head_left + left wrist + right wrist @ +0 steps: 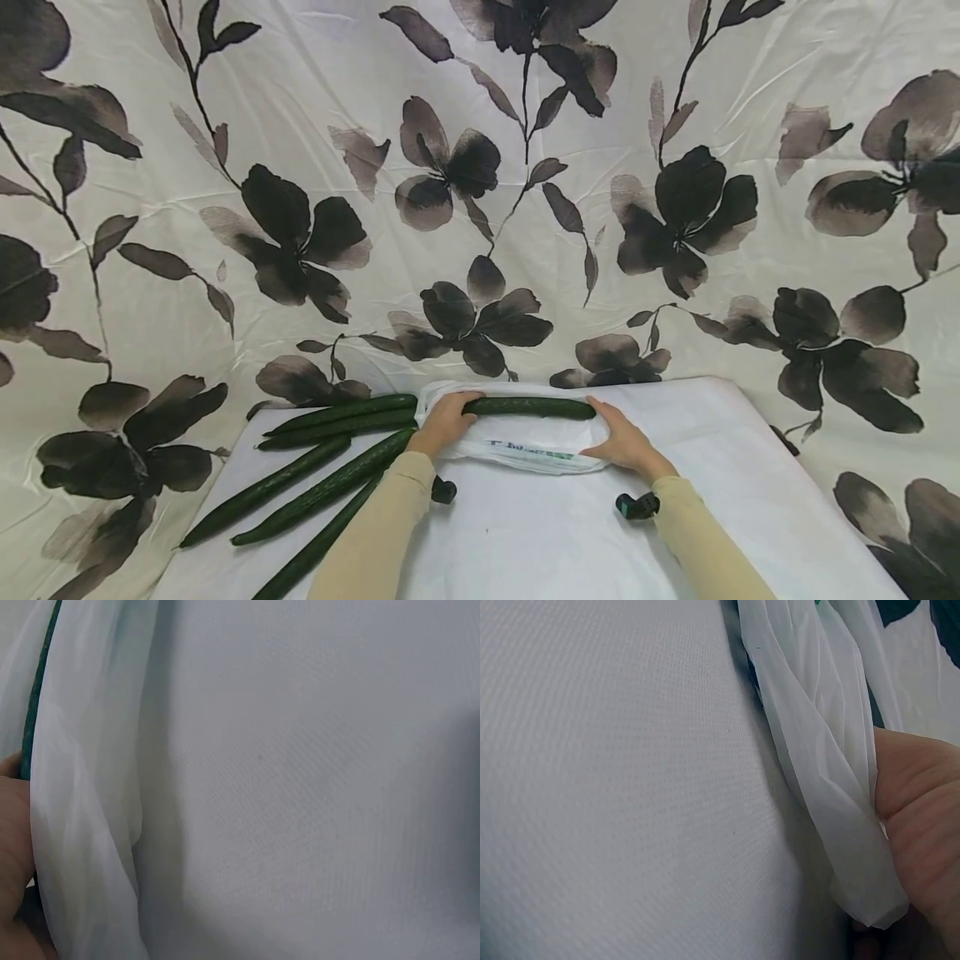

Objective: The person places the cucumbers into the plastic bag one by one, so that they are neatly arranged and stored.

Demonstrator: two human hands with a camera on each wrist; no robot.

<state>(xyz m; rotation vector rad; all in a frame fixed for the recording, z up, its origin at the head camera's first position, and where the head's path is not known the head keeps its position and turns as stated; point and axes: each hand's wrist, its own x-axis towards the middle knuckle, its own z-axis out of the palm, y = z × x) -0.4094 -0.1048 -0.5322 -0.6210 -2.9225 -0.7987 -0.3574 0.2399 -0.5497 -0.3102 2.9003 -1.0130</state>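
Note:
A dark green cucumber (531, 407) lies crosswise over a white plastic bag (525, 457) with faint green print. My left hand (444, 427) grips the cucumber's left end, fingers on its far side and thumb on the near side. At the other end, my right hand (628, 442) has its fingers by the cucumber's tip and its thumb at the bag's near edge. The right wrist view shows the bag's folds (829, 772) held against that hand, with fingertips partly hidden underneath. In the left wrist view the bag (90, 795) covers most of the cucumber.
Several more cucumbers (322, 487) lie on the left of the white table (540, 542), some partly behind my left sleeve (375, 533). A flower-patterned sheet (570, 275) hangs behind the table and reaches around its sides.

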